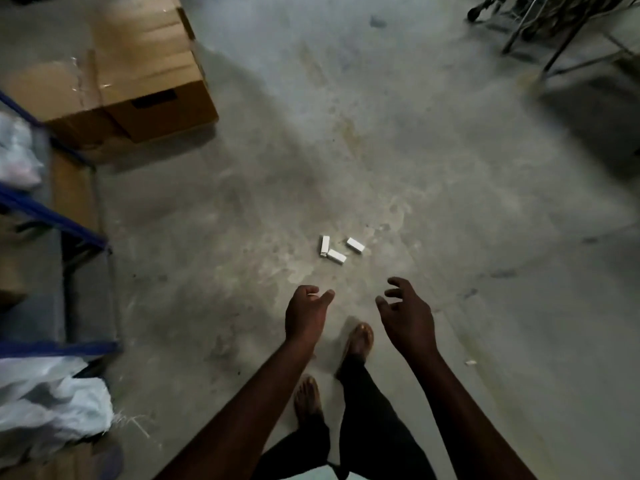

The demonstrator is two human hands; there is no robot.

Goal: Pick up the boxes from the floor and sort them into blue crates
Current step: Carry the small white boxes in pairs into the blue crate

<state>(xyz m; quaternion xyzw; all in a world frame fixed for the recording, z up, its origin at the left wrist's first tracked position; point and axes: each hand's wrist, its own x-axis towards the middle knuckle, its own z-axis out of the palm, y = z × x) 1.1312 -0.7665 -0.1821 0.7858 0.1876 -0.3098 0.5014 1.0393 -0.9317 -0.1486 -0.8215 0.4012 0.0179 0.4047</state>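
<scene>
Three small white boxes lie close together on the grey concrete floor: one (pixel 325 245) on the left, one (pixel 336 257) touching its lower end, and one (pixel 355 245) a little apart on the right. My left hand (pixel 306 315) hovers below and left of them, fingers loosely curled, holding nothing. My right hand (pixel 407 315) hangs below and right of them with fingers spread, also holding nothing. Both hands are well short of the boxes. No blue crate is in view.
Brown cardboard cartons (pixel 138 77) stand at the upper left. A blue metal rack (pixel 55 220) with white plastic bags (pixel 45 403) runs along the left edge. Metal frame legs (pixel 554 32) stand at the upper right. My feet (pixel 360 341) are on the floor below the hands.
</scene>
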